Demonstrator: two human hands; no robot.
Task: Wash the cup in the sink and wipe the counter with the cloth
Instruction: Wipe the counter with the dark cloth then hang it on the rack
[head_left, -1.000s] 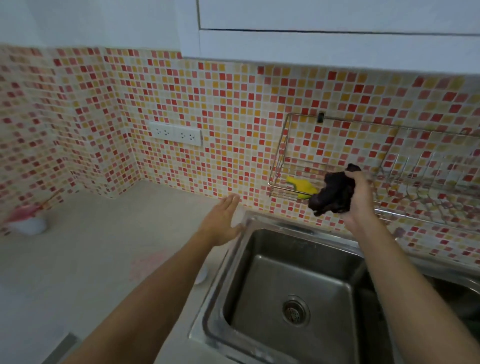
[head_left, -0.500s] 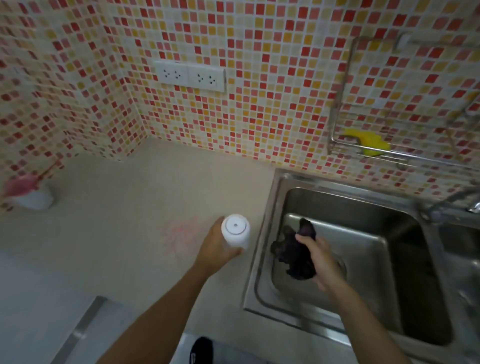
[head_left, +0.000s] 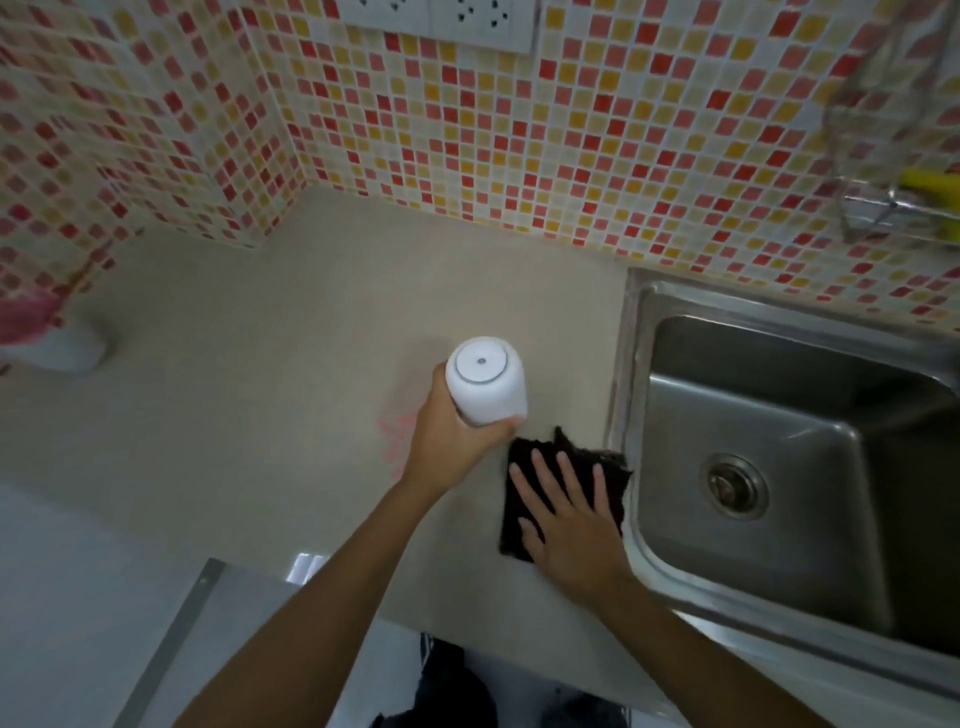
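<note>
My left hand (head_left: 451, 441) grips a white cup (head_left: 485, 380), held upside down with its base facing up, above the beige counter (head_left: 270, 364). A faint pink stain (head_left: 397, 434) marks the counter just left of that hand. A dark cloth (head_left: 563, 486) lies flat on the counter beside the sink's left rim. My right hand (head_left: 569, 512) presses on it with the fingers spread flat. The steel sink (head_left: 779, 467) sits to the right, its basin empty with the drain showing.
A white bowl with something pink (head_left: 49, 332) stands at the far left of the counter. A wire rack with a yellow item (head_left: 930, 189) hangs on the mosaic wall at upper right. A wall socket (head_left: 441, 18) is at the top edge.
My right hand carried the cloth from the wall rack, over the sink, onto the counter and laid it flat. My left hand took hold of the cup and raised it.
</note>
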